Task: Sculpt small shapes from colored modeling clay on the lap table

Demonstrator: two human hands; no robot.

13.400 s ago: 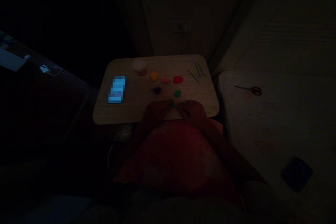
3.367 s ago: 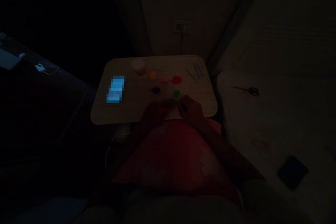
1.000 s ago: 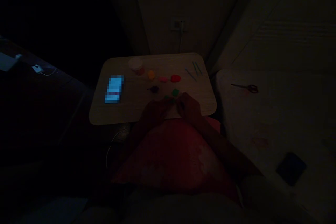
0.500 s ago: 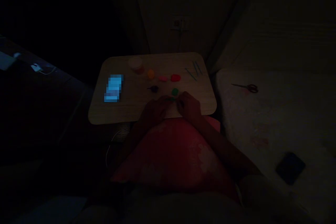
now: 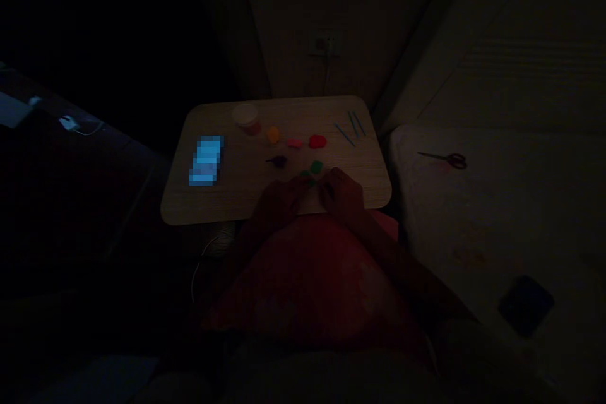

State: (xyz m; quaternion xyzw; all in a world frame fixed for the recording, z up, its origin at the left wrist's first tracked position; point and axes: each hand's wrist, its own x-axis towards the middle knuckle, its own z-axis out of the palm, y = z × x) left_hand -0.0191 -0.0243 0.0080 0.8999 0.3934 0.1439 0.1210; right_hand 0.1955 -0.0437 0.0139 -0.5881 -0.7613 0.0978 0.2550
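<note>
The room is very dark. My left hand (image 5: pixel 279 199) and my right hand (image 5: pixel 341 194) rest close together at the near edge of a small wooden table (image 5: pixel 227 199). Their fingertips pinch a small green clay piece (image 5: pixel 308 180) between them. A second green lump (image 5: pixel 316 167) lies just beyond the fingers. Farther back lie a dark purple lump (image 5: pixel 280 161), a pink piece (image 5: pixel 294 143), a red lump (image 5: pixel 317 141) and an orange lump (image 5: pixel 273 134).
A lit phone (image 5: pixel 206 160) lies on the table's left part, a small tub (image 5: pixel 245 117) stands at the back, thin blue sticks (image 5: pixel 350 126) lie at the back right. A red cushion (image 5: pixel 322 290) covers my lap. Scissors (image 5: pixel 447 158) and a dark flat object (image 5: pixel 525 304) lie on the bed at right.
Hardly anything differs. Both hands stay together at the table's near edge on the green piece, with only slight finger shifts and a small camera drift.
</note>
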